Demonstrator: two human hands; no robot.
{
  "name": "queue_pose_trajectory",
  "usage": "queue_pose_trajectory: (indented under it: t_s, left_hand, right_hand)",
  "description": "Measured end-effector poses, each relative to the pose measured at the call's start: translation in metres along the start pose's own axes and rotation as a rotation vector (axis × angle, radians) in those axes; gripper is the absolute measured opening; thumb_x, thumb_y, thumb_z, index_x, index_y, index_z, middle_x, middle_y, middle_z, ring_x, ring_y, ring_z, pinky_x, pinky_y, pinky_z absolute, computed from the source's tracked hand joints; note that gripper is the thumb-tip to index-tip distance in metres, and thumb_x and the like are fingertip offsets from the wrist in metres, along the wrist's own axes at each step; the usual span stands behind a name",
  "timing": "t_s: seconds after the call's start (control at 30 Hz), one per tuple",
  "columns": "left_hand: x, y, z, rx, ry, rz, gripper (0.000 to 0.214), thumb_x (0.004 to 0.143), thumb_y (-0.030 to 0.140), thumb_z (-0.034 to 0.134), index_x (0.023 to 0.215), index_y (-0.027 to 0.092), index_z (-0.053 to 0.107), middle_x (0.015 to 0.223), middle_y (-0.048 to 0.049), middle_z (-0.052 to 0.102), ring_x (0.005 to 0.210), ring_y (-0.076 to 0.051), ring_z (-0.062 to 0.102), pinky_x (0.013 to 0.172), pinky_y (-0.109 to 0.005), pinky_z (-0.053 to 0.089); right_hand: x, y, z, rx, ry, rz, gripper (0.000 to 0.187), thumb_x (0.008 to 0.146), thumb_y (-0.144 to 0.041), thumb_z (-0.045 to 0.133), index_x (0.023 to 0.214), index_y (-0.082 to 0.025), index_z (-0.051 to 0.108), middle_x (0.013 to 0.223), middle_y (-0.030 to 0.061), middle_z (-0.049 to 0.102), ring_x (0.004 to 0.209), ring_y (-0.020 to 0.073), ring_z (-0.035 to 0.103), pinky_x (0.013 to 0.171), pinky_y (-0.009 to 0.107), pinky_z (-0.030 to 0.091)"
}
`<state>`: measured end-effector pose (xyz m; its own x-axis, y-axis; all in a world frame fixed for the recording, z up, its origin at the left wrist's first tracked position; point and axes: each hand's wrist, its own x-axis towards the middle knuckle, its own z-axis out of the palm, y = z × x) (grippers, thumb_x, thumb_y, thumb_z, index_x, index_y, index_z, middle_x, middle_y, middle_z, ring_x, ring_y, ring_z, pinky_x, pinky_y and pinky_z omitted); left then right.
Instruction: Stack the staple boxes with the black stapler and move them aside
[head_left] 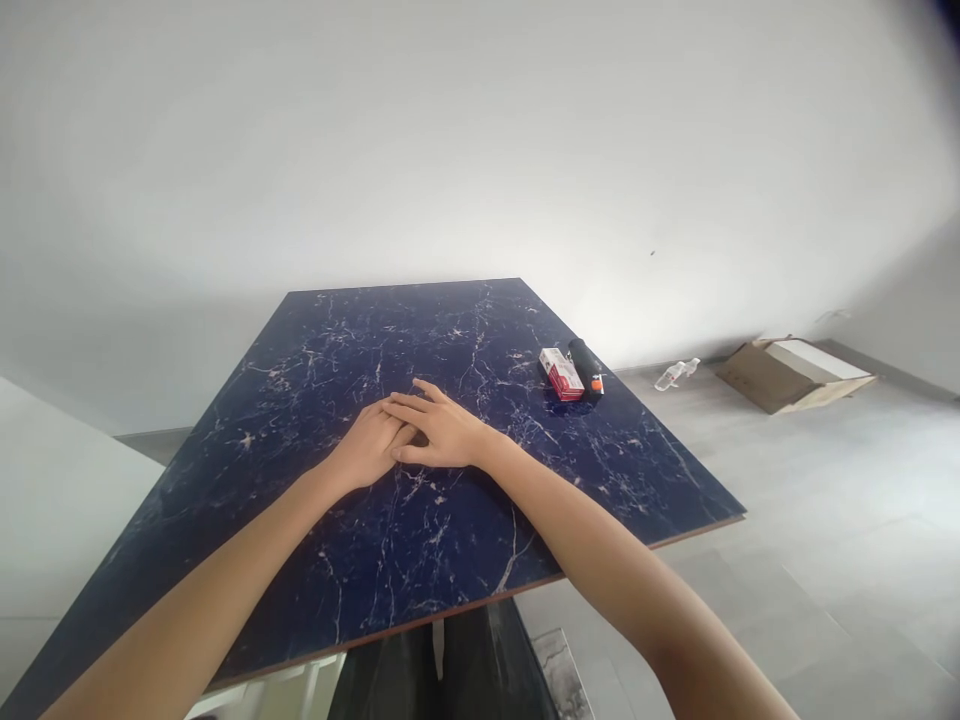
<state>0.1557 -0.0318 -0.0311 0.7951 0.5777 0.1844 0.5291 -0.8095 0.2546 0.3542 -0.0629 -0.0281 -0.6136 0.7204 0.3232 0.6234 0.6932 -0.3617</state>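
Note:
Both hands rest over the dark blue, white-veined tabletop [315,540], one lying across the other. My right hand [442,432] has its fingers stretched out and spread, reaching over the fingers of my left hand. Underneath, my left hand [371,443] lies low at the table surface with its fingers extended. Its fingertips are partly hidden by the right hand. No object shows in either hand. To the right of them on the tabletop sit a red and white box [562,376] and a black roll-shaped item [586,370] with an orange spot at its near end.
A pale wall [450,140] stands behind the table. On the floor [810,560] to the right lie a clear plastic bottle [670,375] and an opened cardboard box [769,375]. A grey marbled piece [562,672] shows below the table's near edge, beside my dark-clothed legs [442,665].

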Motion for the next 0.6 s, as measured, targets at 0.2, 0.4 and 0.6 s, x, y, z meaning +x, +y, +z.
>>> queue_pose_trajectory:
  t_s: [0.2, 0.4, 0.6]
  left_hand:
    - [-0.0014, 0.0007, 0.0000, -0.035, 0.054, -0.031, 0.044, 0.104, 0.036, 0.034, 0.132, 0.026, 0.066, 0.143, -0.0057, 0.062, 0.134, -0.031, 0.052, 0.115, -0.054, 0.039]
    - [-0.0016, 0.0017, -0.0016, -0.045, 0.049, -0.074, 0.047, 0.105, 0.039, 0.032, 0.136, 0.027, 0.066, 0.144, -0.0045, 0.062, 0.139, -0.032, 0.049, 0.118, -0.056, 0.037]
    - [-0.0014, -0.0031, 0.0029, -0.026, 0.047, -0.068, 0.043, 0.103, 0.038, 0.038, 0.134, 0.029, 0.067, 0.146, -0.0033, 0.060, 0.141, -0.033, 0.046, 0.118, -0.057, 0.036]
  right_hand:
    - [-0.0023, 0.0007, -0.0012, 0.116, 0.010, 0.043, 0.077, 0.094, -0.068, 0.051, 0.155, -0.023, 0.043, 0.158, 0.0097, 0.045, 0.146, 0.0319, 0.039, 0.123, 0.050, 0.028]
    - [-0.0006, 0.0027, -0.0017, 0.167, -0.003, 0.062, 0.077, 0.092, -0.070, 0.053, 0.154, -0.023, 0.045, 0.157, 0.0105, 0.046, 0.146, 0.0309, 0.040, 0.122, 0.050, 0.028]
    - [0.0004, 0.0058, -0.0017, 0.156, -0.001, 0.040, 0.073, 0.093, -0.063, 0.058, 0.152, -0.020, 0.047, 0.156, 0.0130, 0.047, 0.145, 0.0304, 0.042, 0.122, 0.049, 0.028]
